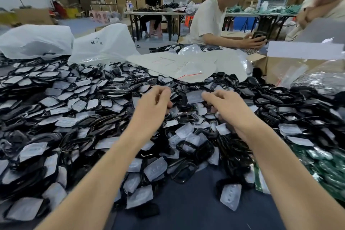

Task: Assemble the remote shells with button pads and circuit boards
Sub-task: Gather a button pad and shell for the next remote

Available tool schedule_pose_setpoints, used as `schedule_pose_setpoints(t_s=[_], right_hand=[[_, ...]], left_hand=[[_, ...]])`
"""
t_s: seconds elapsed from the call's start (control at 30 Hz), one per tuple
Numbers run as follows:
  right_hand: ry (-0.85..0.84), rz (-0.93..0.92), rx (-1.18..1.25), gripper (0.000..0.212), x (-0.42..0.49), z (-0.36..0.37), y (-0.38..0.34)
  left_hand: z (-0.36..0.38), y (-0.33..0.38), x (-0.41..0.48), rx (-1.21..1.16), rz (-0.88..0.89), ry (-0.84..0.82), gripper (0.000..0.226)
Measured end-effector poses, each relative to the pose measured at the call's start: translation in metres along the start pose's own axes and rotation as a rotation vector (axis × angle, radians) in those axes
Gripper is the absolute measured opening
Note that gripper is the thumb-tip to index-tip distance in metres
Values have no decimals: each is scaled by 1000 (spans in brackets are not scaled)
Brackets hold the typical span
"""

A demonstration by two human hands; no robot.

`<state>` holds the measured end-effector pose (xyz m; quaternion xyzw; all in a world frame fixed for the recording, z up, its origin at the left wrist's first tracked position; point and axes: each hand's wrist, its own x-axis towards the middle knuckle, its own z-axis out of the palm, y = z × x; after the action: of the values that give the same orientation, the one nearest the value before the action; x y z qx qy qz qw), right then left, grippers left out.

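Right, my L hand (154,105) & R hand (225,107) curl into black plastic remote shells (194,148), grip unclear; I'd seat one translucent rubber button pad (155,169) flat.

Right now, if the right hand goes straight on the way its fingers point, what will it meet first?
Most likely the pale button pad just ahead of the right hand, forward and leftward. The fingertips look nearly on it, though depth is unclear.
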<state>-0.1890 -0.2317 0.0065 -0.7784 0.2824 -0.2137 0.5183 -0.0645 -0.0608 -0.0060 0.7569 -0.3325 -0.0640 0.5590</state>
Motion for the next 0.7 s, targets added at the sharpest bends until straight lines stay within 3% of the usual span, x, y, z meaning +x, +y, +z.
schedule_pose_setpoints(t_s=[0.2, 0.5, 0.7], right_hand=[[77, 17, 221, 26, -63, -11, 36], [98, -35, 416, 10, -123, -18, 65], [85, 45, 453, 4, -140, -31, 79]], left_hand=[[70, 19, -59, -373, -52, -153, 17], [111, 33, -119, -375, 7, -141, 23], [96, 32, -128, -250, -49, -411, 26]])
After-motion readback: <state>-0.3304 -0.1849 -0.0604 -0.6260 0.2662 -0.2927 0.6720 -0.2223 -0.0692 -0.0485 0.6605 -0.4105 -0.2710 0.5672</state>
